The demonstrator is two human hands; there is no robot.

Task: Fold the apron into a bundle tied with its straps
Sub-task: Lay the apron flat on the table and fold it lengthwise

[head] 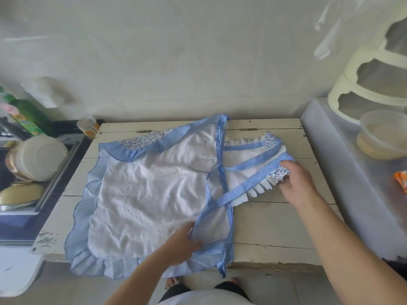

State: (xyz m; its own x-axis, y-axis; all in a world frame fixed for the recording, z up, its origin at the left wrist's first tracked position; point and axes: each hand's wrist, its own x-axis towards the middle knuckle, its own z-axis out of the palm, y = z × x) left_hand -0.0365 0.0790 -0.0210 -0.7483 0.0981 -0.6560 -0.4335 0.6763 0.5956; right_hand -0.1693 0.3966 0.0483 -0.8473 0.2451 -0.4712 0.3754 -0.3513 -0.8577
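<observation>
1. A worn white wooden table (275,219) with chipped paint stands against a pale wall (176,51).
2. To its left, a sink (44,172) holds stacked dishes (33,159), with a green bottle (26,115) behind them.
3. A small jar (88,127), blurred, sits at the table's far left corner.
4. On the right, a cream tiered rack (363,84) stands on a covered surface, beside a lidded plastic container (383,137).
5. An orange packet (402,181), perhaps a snack, pokes in at the right edge.

Both forearms are bare, with no sleeves reaching the left hand (182,243) or the right hand (297,179). Below them show a white top, dark trousers and open sandals.
</observation>
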